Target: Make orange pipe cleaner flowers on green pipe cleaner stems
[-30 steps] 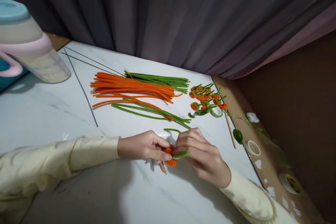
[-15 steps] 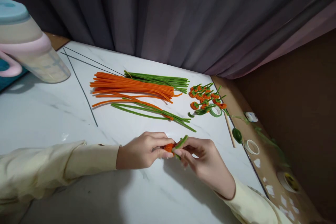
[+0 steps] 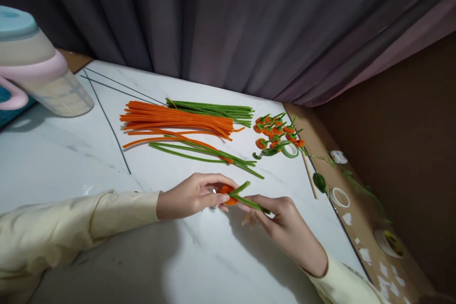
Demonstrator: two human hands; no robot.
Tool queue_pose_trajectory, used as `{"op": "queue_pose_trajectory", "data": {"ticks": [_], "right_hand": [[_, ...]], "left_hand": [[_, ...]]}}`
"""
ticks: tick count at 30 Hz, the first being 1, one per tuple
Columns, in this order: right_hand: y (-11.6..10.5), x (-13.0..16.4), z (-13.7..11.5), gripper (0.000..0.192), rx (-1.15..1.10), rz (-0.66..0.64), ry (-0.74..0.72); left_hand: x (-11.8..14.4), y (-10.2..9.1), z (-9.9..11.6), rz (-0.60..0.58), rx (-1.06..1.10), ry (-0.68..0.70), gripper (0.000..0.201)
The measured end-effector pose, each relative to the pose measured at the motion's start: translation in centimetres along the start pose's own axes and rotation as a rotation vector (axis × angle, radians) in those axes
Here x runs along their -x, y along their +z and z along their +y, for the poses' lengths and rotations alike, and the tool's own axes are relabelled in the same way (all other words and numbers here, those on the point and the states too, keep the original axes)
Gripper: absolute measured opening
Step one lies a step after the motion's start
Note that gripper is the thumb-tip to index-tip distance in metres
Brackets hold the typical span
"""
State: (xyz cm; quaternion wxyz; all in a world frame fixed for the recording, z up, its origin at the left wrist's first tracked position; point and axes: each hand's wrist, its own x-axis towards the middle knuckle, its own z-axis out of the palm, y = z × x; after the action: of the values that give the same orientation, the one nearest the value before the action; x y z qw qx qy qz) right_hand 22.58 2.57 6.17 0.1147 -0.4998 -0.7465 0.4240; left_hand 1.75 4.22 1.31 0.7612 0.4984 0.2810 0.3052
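Between finger and thumb of my left hand (image 3: 194, 194) is a small orange pipe-cleaner pumpkin (image 3: 231, 201). Two green pipe-cleaner ends (image 3: 243, 187) stick out of it in a V, one up and one toward the right. My right hand (image 3: 281, 221) has its thumb and fingers closed round the lower green pipe cleaner (image 3: 254, 204). Beyond my hands lie a bundle of orange pipe cleaners (image 3: 178, 118), a bundle of green pipe cleaners (image 3: 213, 107) and several loose green pipe cleaners (image 3: 188, 153).
Several finished orange pumpkins with green stems (image 3: 276, 128) stand at the back right, near a roll of green tape (image 3: 290, 150). A tumbler (image 3: 42, 71) stands at the left. Dark wires (image 3: 109, 121) lie beside it. Paper scraps (image 3: 365, 255) and a white ring (image 3: 339, 197) lie along the right.
The pumpkin has turned in my left hand, so its two green ends now show spread apart. My right hand has shifted slightly right and down along the lower one.
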Motion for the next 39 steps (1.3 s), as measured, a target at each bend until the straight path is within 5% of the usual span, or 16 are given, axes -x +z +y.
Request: {"op": "queue_pose_trajectory", "data": {"ticks": [11,21,26,33,39], "right_hand": [[-0.2,1.3,0.6,0.044,-0.268,-0.143,0.196],[-1.2,2.0,1.5,0.032,-0.099,-0.146,-0.135],[-0.5,1.7,2.3,0.022,0.029,-0.044,-0.251],[0.5,1.2,3.0,0.026,0.101,0.023,-0.187],[-0.3,1.7,3.5,0.029,0.054,-0.029,-0.157]], "left_hand": [[0.2,0.2,0.3,0.002,-0.203,0.106,0.017],[0.2,0.1,-0.3,0.051,-0.159,0.134,0.017],[0.1,0.1,-0.6,0.087,-0.163,0.185,0.016],[0.6,0.1,-0.7,0.092,-0.489,0.412,0.016],[0.2,0.3,-0.6,0.152,-0.186,0.264,0.008]]}}
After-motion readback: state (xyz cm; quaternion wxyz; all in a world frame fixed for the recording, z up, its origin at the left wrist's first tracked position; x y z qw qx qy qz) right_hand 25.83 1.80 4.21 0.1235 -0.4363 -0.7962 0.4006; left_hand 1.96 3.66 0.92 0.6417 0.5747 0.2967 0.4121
